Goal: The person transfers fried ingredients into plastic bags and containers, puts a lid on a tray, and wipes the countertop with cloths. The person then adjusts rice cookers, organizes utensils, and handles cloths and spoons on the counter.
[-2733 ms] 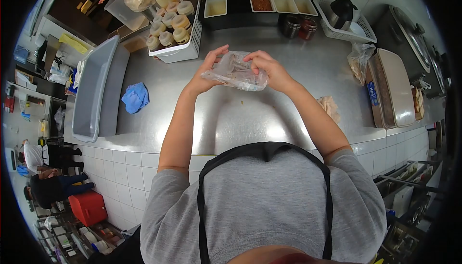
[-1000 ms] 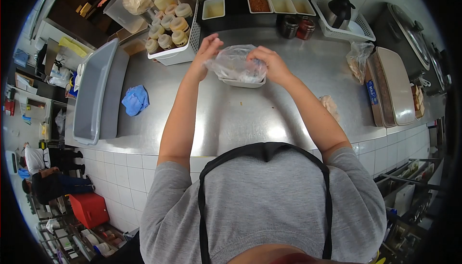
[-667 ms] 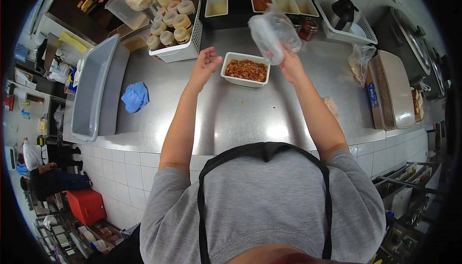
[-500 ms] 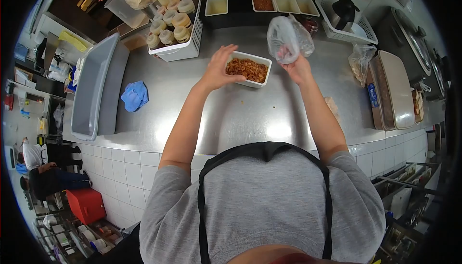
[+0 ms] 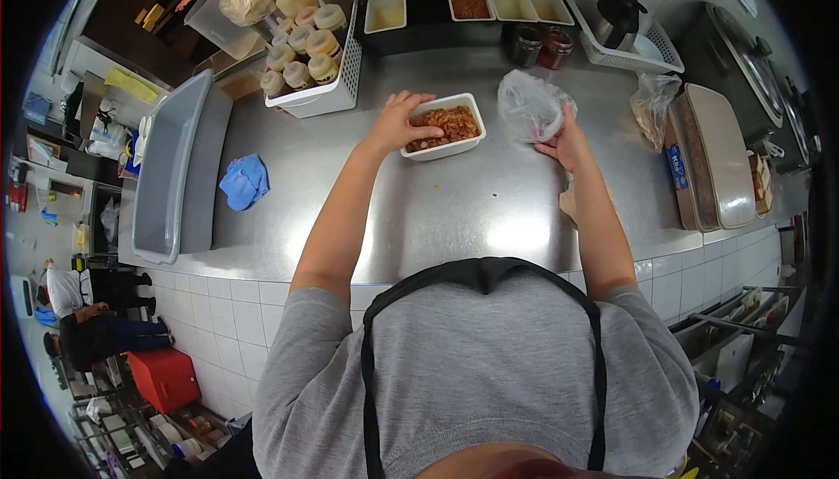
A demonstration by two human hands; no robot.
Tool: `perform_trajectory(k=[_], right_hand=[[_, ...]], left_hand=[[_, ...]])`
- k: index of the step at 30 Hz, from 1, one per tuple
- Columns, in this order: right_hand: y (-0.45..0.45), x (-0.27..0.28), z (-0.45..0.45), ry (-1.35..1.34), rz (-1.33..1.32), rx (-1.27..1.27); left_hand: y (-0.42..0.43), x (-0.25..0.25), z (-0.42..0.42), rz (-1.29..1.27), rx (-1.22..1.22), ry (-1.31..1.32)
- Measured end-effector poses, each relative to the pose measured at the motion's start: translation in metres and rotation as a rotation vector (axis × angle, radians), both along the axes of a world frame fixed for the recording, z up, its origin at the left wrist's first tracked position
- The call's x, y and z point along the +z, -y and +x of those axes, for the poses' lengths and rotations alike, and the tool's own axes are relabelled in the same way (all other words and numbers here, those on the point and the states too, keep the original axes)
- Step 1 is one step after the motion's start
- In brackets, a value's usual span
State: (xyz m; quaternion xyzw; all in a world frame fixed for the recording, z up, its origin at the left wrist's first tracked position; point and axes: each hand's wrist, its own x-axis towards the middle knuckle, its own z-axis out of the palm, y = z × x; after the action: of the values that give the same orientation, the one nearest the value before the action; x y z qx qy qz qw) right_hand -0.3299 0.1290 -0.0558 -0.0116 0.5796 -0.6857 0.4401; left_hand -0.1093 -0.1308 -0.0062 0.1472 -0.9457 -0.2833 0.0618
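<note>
A white rectangular tub (image 5: 444, 149) of brown crumbly food (image 5: 456, 122) stands on the steel counter in front of me. My left hand (image 5: 400, 126) grips its left end, thumb over the inside edge and fingers at the far rim. To the right of the tub, my right hand (image 5: 562, 136) has hold of a crumpled clear plastic bag (image 5: 530, 105), its fingers partly behind the bag. Small crumbs lie on the counter near the tub.
Squeeze bottles fill a white basket (image 5: 325, 101) at the back left. A blue cloth (image 5: 245, 182) and grey bin (image 5: 175, 164) lie left. Dark jars (image 5: 526, 45), a jug basket (image 5: 647, 61) and lidded box (image 5: 718, 156) stand right. Two people (image 5: 109, 336) are far left.
The bag came off the tub, uncovering the food, and moved right with my right hand, now lower over the counter. My left hand let go of the bag and took hold of the tub, which turned slightly.
</note>
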Motion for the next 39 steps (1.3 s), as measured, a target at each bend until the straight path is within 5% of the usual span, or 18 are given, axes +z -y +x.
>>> perform_trajectory(k=[8, 18, 23, 25, 26, 28, 29, 33, 35, 39], right_hand=[[-0.037, 0.002, 0.001, -0.439, 0.359, -0.220], [-0.043, -0.001, -0.003, -0.291, 0.135, -0.446], [-0.046, -0.002, -0.027, -0.238, -0.006, -0.631], [-0.046, -0.010, -0.042, -0.702, 0.316, -0.782], [-0.047, -0.015, -0.046, -0.699, 0.317, -0.775], [-0.042, 0.004, -0.032, -1.117, 0.337, -0.883], [-0.038, 0.012, -0.022, -1.112, 0.332, -0.868], [-0.013, 0.019, 0.016, -0.991, 0.011, 0.002], [0.009, 0.024, 0.032, -0.948, -0.050, 0.113], [0.067, 0.033, 0.037, -1.020, -0.141, 0.199]], left_hand=[[-0.006, 0.005, 0.025, 0.098, -0.018, -0.135], [-0.042, 0.006, -0.034, -0.084, 0.081, -0.212], [-0.038, 0.004, -0.040, 0.076, 0.068, -0.226], [-0.039, 0.006, -0.037, 0.092, 0.065, -0.433], [-0.038, 0.006, -0.033, 0.092, 0.071, -0.428], [-0.036, 0.014, -0.018, 0.113, 0.132, -0.516], [-0.031, 0.012, -0.009, 0.110, 0.147, -0.510], [-0.026, 0.009, 0.033, 0.013, 0.460, -0.401], [-0.022, -0.004, 0.050, 0.260, 0.606, -0.162], [-0.050, 0.003, 0.063, 0.653, 0.666, -0.186]])
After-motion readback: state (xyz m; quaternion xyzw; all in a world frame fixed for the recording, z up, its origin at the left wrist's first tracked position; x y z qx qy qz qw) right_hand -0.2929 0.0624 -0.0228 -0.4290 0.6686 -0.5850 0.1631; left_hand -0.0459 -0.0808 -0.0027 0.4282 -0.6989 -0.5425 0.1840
